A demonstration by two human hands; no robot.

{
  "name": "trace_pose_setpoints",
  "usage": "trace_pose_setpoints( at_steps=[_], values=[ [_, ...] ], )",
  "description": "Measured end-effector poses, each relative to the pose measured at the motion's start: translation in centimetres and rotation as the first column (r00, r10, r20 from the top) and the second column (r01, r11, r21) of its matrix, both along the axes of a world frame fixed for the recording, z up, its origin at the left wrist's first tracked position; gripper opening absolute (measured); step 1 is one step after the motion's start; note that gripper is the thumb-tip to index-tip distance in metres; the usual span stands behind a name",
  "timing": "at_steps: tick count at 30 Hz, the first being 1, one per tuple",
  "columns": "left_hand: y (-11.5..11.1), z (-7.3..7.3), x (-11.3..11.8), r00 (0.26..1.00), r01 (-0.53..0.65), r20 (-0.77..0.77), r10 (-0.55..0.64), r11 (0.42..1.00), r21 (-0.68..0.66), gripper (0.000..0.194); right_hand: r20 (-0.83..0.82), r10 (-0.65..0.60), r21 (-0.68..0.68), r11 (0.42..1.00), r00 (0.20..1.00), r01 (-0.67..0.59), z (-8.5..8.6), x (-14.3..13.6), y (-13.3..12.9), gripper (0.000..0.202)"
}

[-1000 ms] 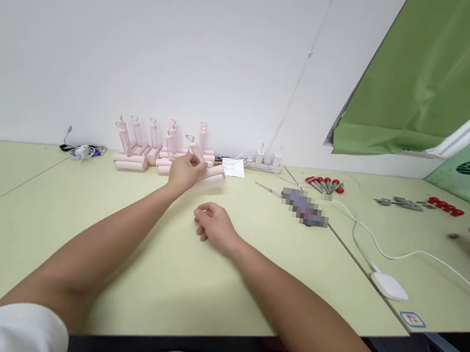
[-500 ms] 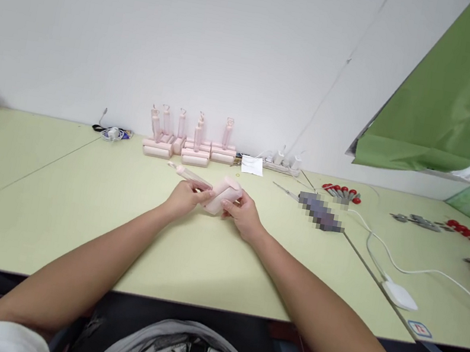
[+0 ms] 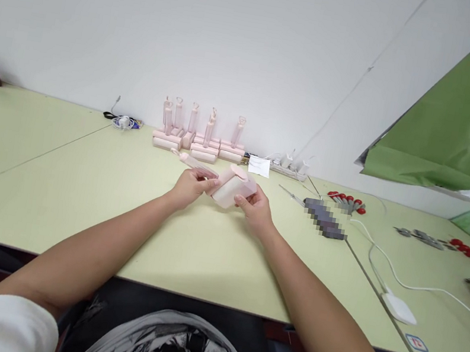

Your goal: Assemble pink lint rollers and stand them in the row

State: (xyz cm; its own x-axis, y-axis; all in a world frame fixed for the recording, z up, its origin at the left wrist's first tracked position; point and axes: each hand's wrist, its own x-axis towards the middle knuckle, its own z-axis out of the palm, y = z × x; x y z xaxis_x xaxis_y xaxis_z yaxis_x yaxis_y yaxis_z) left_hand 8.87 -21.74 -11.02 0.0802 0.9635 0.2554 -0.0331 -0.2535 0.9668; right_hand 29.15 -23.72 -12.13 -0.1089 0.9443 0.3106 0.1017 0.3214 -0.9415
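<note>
Above the middle of the table I hold a pink-and-white lint roller in both hands. Its clear pink handle, ending in a small loop, slants out to the upper left. My left hand is closed round the joint of handle and head, thumb on top. The right end of the pale head is pinched between the thumb and fingers of my right hand; those fingers are partly hidden behind it. Beyond my hands, several similar pink lint rollers stand by the wall with handles upright.
A white paper and a power strip lie along the wall. To the right are a blurred dark object, red-ended metal tools and a white charger with its cable. A bundled cable is at left.
The roller's head has turned and shows more of its broad pale side. My right hand has shifted slightly right with it. The whole view has tilted a little.
</note>
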Motion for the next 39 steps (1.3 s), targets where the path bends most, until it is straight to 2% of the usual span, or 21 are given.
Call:
trace_pose_setpoints(
  at_steps=[3,5,7,9,11,14,20,24,29,35,39],
  values=[
    [0.6,0.2,-0.7,0.994,-0.072,0.077,0.074,0.997,-0.021,0.039,0.020,-0.035,0.024,0.999,0.999,0.035,0.0,1.4,0.8,0.066],
    [1.2,0.2,-1.2,0.984,-0.138,0.108,0.142,0.989,-0.047,0.037,0.160,-0.110,0.073,0.992,0.981,0.100,0.0,2.5,1.3,0.062],
    [1.7,0.0,-1.6,0.972,-0.202,0.107,0.209,0.977,-0.074,0.034,0.398,-0.240,0.160,0.969,0.885,0.190,0.0,3.4,1.7,0.063],
    [2.1,-0.3,-1.7,0.963,-0.251,0.078,0.258,0.964,-0.091,0.034,0.608,-0.318,0.228,0.948,0.728,0.224,0.0,3.8,1.8,0.065],
    [2.1,-0.5,-1.7,0.959,-0.276,0.043,0.280,0.957,-0.088,0.034,0.735,-0.311,0.242,0.951,0.602,0.194,0.0,3.8,1.8,0.062],
    [1.8,-0.5,-1.5,0.959,-0.282,0.000,0.282,0.958,-0.062,0.036,0.810,-0.272,0.245,0.962,0.520,0.121,-0.4,3.5,1.9,0.057],
    [1.1,-0.2,-1.3,0.955,-0.295,-0.030,0.295,0.955,-0.015,0.037,0.853,-0.271,0.269,0.961,0.446,0.071,-0.8,3.1,1.9,0.048],
    [1.2,-0.3,-1.2,0.951,-0.310,-0.019,0.310,0.951,-0.001,0.039,0.864,-0.309,0.274,0.951,0.398,0.143,0.4,2.4,0.6,0.044],
    [1.2,-0.5,-1.1,0.944,-0.330,-0.007,0.330,0.944,0.006,0.037,0.915,-0.221,0.191,0.974,0.337,0.121,1.3,1.1,-1.2,0.044],
    [1.1,-0.4,-1.0,0.939,-0.345,0.009,0.344,0.939,0.001,0.038,0.937,-0.109,0.089,0.993,0.331,0.074,0.3,1.1,-0.3,0.057],
    [1.1,-0.5,-1.0,0.945,-0.327,0.023,0.327,0.945,-0.012,0.038,0.922,-0.065,0.042,0.997,0.382,0.067,-0.2,1.4,0.6,0.060]
  ],
)
